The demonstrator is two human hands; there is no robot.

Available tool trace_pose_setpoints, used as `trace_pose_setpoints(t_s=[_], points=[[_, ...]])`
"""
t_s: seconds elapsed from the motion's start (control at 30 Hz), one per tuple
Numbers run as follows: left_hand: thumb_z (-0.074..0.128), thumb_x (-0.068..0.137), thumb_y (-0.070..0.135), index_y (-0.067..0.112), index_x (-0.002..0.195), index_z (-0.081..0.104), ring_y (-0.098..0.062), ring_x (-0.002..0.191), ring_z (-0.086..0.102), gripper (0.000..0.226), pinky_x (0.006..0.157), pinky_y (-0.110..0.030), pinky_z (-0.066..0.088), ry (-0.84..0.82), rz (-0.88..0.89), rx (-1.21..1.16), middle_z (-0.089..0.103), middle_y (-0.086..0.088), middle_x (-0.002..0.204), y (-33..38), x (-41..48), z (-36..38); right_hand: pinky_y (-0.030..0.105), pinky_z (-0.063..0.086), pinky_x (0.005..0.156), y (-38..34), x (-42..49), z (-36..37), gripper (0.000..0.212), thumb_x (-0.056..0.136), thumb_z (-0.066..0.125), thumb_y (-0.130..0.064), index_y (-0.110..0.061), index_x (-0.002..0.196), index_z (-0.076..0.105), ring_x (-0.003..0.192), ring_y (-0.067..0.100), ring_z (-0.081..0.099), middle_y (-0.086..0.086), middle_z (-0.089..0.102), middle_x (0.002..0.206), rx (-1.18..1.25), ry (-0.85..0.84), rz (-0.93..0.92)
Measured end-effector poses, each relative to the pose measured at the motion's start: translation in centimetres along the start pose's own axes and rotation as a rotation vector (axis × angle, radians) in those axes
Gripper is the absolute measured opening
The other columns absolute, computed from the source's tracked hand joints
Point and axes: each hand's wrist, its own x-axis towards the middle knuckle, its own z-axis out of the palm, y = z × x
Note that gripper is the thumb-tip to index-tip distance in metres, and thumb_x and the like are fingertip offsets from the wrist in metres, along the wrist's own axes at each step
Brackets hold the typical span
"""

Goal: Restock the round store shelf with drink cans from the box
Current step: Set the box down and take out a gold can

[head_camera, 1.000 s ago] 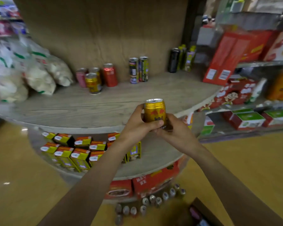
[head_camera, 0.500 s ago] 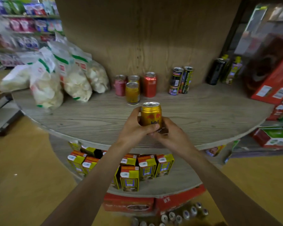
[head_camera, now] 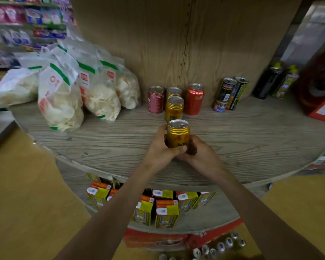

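- We have moved the gold can [head_camera: 178,133] farther in over the round shelf [head_camera: 101,141] than half a second ago, upright, just before a standing gold can [head_camera: 174,109].
- Our left hand [head_camera: 160,148] and right hand [head_camera: 202,153] still curl round its lower half.
- Our fingers hide its base; we cannot tell whether it touches the shelf.

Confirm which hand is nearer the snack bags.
Left. The left hand grips the gold can on the side facing the snack bags; the right hand holds its far side.
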Motion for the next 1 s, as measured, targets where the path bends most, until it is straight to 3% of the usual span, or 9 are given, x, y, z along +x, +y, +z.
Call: trace_pose_setpoints(t_s=[0.07,0.17,0.33,0.47,0.83,1.0], points=[[0.086,0.065,0.036,0.032,0.139,0.044,-0.010,0.113,0.066,0.085,0.098,-0.044,0.055,-0.007,0.003,0.009,0.070,0.006,0.120,-0.1,0.7,-0.2,0.024,0.049,0.083,0.0,0.8,0.1,0.060,0.078,0.082,-0.042,-0.025,0.128,0.056,0.106,0.010,0.063,-0.010,0.067,0.115,-0.014,0.007,0.007],[0.086,0.074,0.023,0.027,0.142,0.043,-0.008,0.119,0.061,0.080,0.102,-0.038,0.052,-0.022,0.024,0.016,0.065,0.007,0.127,-0.1,1.5,-0.5,0.013,0.041,0.072,0.0,1.9,0.5,0.059,0.079,0.081,-0.043,-0.026,0.129,0.054,0.101,0.007,0.059,-0.013,0.065,0.112,-0.043,0.030,0.006],[0.085,0.076,0.015,0.025,0.147,0.041,-0.005,0.125,0.055,0.084,0.103,-0.026,0.047,-0.011,0.066,0.048,0.060,0.009,0.133,-0.6,3.2,-0.8,0.027,0.045,0.079,0.2,3.6,1.4,0.059,0.080,0.079,-0.041,-0.024,0.131,0.054,0.106,0.015,0.062,-0.005,0.067,0.119,-0.088,0.100,-0.032],[0.085,0.073,0.018,0.025,0.149,0.038,-0.005,0.126,0.055,0.089,0.106,-0.028,0.046,0.019,0.093,0.122,0.059,0.008,0.136,-0.9,4.2,-0.7,0.026,0.041,0.077,0.9,5.1,1.8,0.047,0.083,0.075,-0.033,-0.019,0.123,0.055,0.105,0.022,0.063,0.003,0.068,0.115,-0.175,0.146,-0.055],[0.080,0.062,0.045,0.030,0.136,0.049,-0.011,0.119,0.060,0.082,0.101,-0.042,0.052,0.118,0.069,0.186,0.062,0.008,0.127,-1.4,6.3,-0.5,0.034,0.050,0.086,1.9,7.5,2.3,0.051,0.084,0.073,-0.035,-0.016,0.127,0.054,0.108,0.024,0.062,0.006,0.067,0.117,-0.233,0.225,-0.085],[0.081,0.068,0.037,0.027,0.137,0.049,-0.012,0.119,0.059,0.077,0.101,-0.041,0.051,0.133,0.111,0.255,0.061,0.006,0.128,-1.6,6.4,-0.3,0.038,0.051,0.089,2.1,7.6,2.3,0.053,0.085,0.071,-0.035,-0.015,0.130,0.052,0.110,0.026,0.061,0.007,0.066,0.118,-0.246,0.221,-0.080]])
